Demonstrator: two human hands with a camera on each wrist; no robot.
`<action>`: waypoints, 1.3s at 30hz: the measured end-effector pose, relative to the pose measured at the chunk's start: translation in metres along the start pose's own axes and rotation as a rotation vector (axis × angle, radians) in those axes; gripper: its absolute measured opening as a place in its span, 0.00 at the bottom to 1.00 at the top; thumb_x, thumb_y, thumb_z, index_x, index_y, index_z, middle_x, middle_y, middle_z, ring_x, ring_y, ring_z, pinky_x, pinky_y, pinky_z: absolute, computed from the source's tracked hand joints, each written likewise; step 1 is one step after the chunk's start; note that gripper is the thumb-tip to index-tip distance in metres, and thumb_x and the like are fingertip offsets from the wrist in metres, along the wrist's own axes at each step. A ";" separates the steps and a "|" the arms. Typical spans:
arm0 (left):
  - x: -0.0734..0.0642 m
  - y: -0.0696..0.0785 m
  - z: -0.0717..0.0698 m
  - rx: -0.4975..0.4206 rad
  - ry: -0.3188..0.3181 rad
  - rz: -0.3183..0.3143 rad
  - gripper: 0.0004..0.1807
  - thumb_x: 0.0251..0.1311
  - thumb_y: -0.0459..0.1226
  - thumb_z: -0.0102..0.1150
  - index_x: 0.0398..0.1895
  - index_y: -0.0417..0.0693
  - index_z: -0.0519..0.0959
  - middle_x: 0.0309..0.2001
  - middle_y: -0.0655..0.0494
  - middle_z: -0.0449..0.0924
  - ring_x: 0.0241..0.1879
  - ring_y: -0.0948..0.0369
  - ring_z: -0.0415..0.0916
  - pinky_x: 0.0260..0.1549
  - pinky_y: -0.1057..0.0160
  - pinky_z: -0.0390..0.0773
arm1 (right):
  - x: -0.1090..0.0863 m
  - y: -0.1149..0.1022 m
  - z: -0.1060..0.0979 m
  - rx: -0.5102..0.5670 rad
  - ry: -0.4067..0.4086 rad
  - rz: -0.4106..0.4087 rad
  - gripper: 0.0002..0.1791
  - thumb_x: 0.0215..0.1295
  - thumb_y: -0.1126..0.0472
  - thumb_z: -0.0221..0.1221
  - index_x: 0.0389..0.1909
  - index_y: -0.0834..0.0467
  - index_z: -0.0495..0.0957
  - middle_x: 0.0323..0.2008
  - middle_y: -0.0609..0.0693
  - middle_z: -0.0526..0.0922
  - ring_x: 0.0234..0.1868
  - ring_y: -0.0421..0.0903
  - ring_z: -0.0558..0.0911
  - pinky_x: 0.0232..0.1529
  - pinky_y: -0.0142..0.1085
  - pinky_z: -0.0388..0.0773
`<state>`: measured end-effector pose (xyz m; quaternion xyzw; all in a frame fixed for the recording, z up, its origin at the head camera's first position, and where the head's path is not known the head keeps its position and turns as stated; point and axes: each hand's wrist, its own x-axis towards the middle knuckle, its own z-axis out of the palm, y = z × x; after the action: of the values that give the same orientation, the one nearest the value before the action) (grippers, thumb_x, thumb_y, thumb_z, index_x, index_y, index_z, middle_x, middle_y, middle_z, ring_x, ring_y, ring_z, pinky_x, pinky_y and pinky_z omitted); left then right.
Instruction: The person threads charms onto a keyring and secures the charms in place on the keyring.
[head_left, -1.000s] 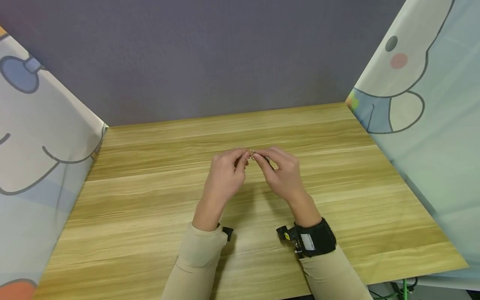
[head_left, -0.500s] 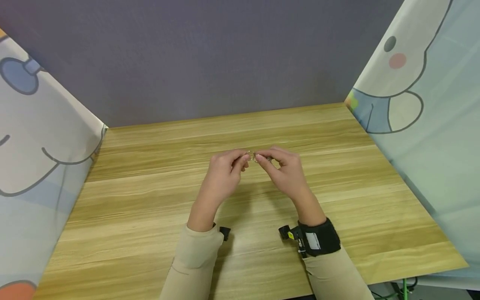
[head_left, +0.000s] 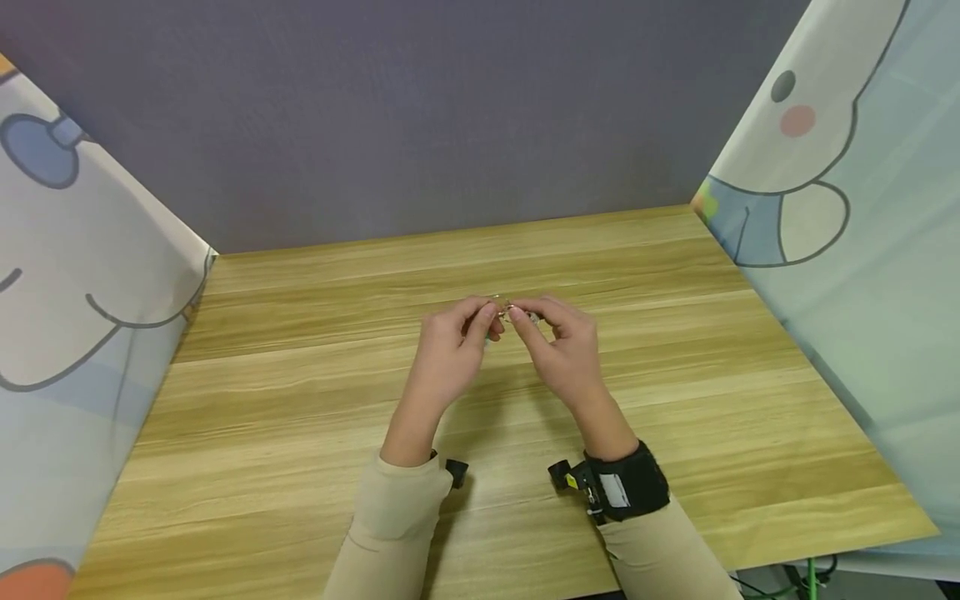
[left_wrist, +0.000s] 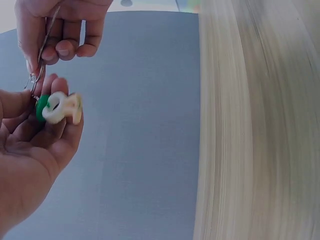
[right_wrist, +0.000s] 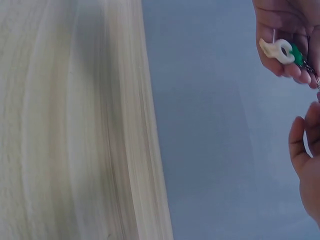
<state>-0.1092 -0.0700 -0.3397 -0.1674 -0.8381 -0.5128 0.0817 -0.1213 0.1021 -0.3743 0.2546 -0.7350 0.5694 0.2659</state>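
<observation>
Over the table, my left hand [head_left: 450, 342] and right hand [head_left: 564, 346] meet fingertip to fingertip at a thin metal ring [head_left: 500, 297]. In the left wrist view, the left thumb and fingers pinch the lower end of the keychain, where a short chain joins the ring. Its charm, a green piece [left_wrist: 42, 108] with a white and cream figure [left_wrist: 62, 114], hangs in front of the left fingers. Above, the right thumb and forefinger pinch a long thin metal loop [left_wrist: 48, 34]. A small pale shiny bit [head_left: 534, 318] shows beside the right fingers in the head view.
The wood-grain table [head_left: 300, 417] lies under both hands. A grey panel [head_left: 450, 117] rises along its far edge, and cartoon-printed curtains [head_left: 840, 208] hang at both sides. Cables [head_left: 812, 577] show past the front right edge. Each wrist bears a small black camera mount [head_left: 626, 487].
Half a second ago the fingertips were slightly apart; now they have drawn together again. More of the ring shows above them, and a bit of the charm appears below the left fingers.
</observation>
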 end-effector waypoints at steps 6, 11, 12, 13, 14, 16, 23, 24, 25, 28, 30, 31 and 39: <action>0.000 -0.001 -0.001 0.110 0.045 0.097 0.14 0.82 0.36 0.53 0.41 0.37 0.85 0.30 0.49 0.85 0.29 0.57 0.82 0.29 0.66 0.80 | 0.001 -0.001 -0.005 -0.034 -0.076 -0.008 0.10 0.68 0.75 0.64 0.46 0.67 0.89 0.42 0.61 0.91 0.44 0.47 0.87 0.51 0.25 0.81; 0.001 -0.003 -0.001 0.177 0.056 0.184 0.14 0.81 0.34 0.54 0.38 0.37 0.85 0.27 0.49 0.84 0.24 0.60 0.77 0.26 0.66 0.79 | 0.001 0.003 -0.009 -0.087 -0.108 -0.078 0.10 0.68 0.75 0.64 0.47 0.66 0.89 0.40 0.59 0.91 0.40 0.52 0.88 0.49 0.25 0.82; 0.000 -0.003 -0.001 0.191 0.057 0.192 0.14 0.81 0.34 0.54 0.38 0.38 0.85 0.27 0.49 0.84 0.23 0.60 0.76 0.25 0.66 0.78 | 0.002 0.004 -0.009 -0.099 -0.110 -0.102 0.10 0.68 0.75 0.64 0.46 0.66 0.89 0.40 0.59 0.91 0.39 0.52 0.88 0.48 0.25 0.82; 0.000 -0.003 -0.001 0.203 0.058 0.198 0.14 0.81 0.34 0.54 0.38 0.38 0.85 0.26 0.49 0.83 0.23 0.60 0.76 0.24 0.66 0.78 | 0.002 0.004 -0.010 -0.110 -0.111 -0.124 0.10 0.67 0.76 0.65 0.46 0.66 0.89 0.39 0.59 0.91 0.39 0.52 0.88 0.48 0.25 0.82; 0.000 -0.003 -0.001 0.213 0.059 0.200 0.14 0.80 0.34 0.54 0.38 0.38 0.85 0.26 0.48 0.84 0.23 0.60 0.76 0.24 0.65 0.78 | 0.003 0.005 -0.010 -0.123 -0.110 -0.146 0.10 0.67 0.76 0.65 0.46 0.67 0.88 0.39 0.59 0.91 0.38 0.52 0.88 0.47 0.26 0.83; 0.000 -0.003 -0.001 0.229 0.056 0.194 0.14 0.81 0.33 0.53 0.38 0.38 0.85 0.27 0.48 0.84 0.22 0.60 0.76 0.24 0.65 0.78 | 0.003 0.005 -0.010 -0.153 -0.102 -0.185 0.09 0.66 0.76 0.65 0.45 0.67 0.88 0.38 0.59 0.90 0.38 0.53 0.88 0.46 0.29 0.84; -0.001 -0.003 -0.002 0.272 0.037 0.168 0.13 0.80 0.33 0.54 0.34 0.39 0.84 0.26 0.50 0.82 0.22 0.61 0.73 0.24 0.65 0.77 | 0.004 0.007 -0.012 -0.213 -0.077 -0.241 0.08 0.65 0.77 0.66 0.43 0.68 0.88 0.37 0.59 0.90 0.39 0.54 0.88 0.41 0.39 0.86; -0.001 -0.003 -0.002 0.272 0.033 0.164 0.13 0.80 0.33 0.55 0.34 0.39 0.84 0.26 0.50 0.82 0.22 0.61 0.73 0.24 0.65 0.77 | 0.004 0.007 -0.012 -0.216 -0.077 -0.245 0.08 0.65 0.77 0.66 0.43 0.68 0.88 0.37 0.59 0.90 0.39 0.54 0.88 0.41 0.39 0.86; -0.001 -0.003 -0.002 0.273 0.029 0.161 0.13 0.79 0.33 0.55 0.34 0.40 0.84 0.26 0.50 0.82 0.22 0.61 0.73 0.24 0.65 0.77 | 0.004 0.007 -0.012 -0.221 -0.077 -0.247 0.08 0.65 0.76 0.66 0.43 0.68 0.88 0.37 0.59 0.90 0.39 0.54 0.88 0.41 0.40 0.86; -0.001 -0.002 -0.003 0.273 0.017 0.157 0.13 0.79 0.33 0.55 0.34 0.39 0.84 0.27 0.49 0.83 0.22 0.61 0.73 0.24 0.65 0.77 | 0.004 0.007 -0.014 -0.243 -0.085 -0.254 0.07 0.66 0.75 0.66 0.43 0.67 0.88 0.37 0.58 0.89 0.39 0.53 0.87 0.40 0.41 0.86; -0.001 -0.002 -0.003 0.272 0.009 0.159 0.14 0.79 0.32 0.54 0.33 0.40 0.84 0.27 0.49 0.83 0.22 0.61 0.73 0.23 0.65 0.76 | 0.004 0.007 -0.016 -0.261 -0.093 -0.263 0.06 0.68 0.73 0.66 0.43 0.67 0.88 0.37 0.58 0.89 0.39 0.53 0.87 0.40 0.42 0.86; -0.001 -0.002 -0.003 0.273 0.004 0.161 0.14 0.79 0.32 0.53 0.33 0.40 0.83 0.26 0.49 0.83 0.22 0.61 0.72 0.23 0.66 0.75 | 0.004 0.007 -0.016 -0.268 -0.097 -0.265 0.06 0.69 0.72 0.65 0.43 0.67 0.88 0.37 0.58 0.89 0.39 0.53 0.87 0.40 0.42 0.86; -0.002 -0.005 -0.002 0.276 -0.024 0.165 0.15 0.79 0.32 0.53 0.31 0.40 0.83 0.24 0.52 0.78 0.21 0.62 0.69 0.23 0.67 0.72 | 0.003 0.010 -0.017 -0.268 -0.094 -0.274 0.06 0.67 0.74 0.67 0.43 0.67 0.88 0.36 0.57 0.88 0.38 0.52 0.86 0.39 0.41 0.85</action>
<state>-0.1090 -0.0742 -0.3431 -0.2289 -0.8850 -0.3821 0.1357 -0.1284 0.1202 -0.3758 0.3409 -0.7744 0.4125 0.3377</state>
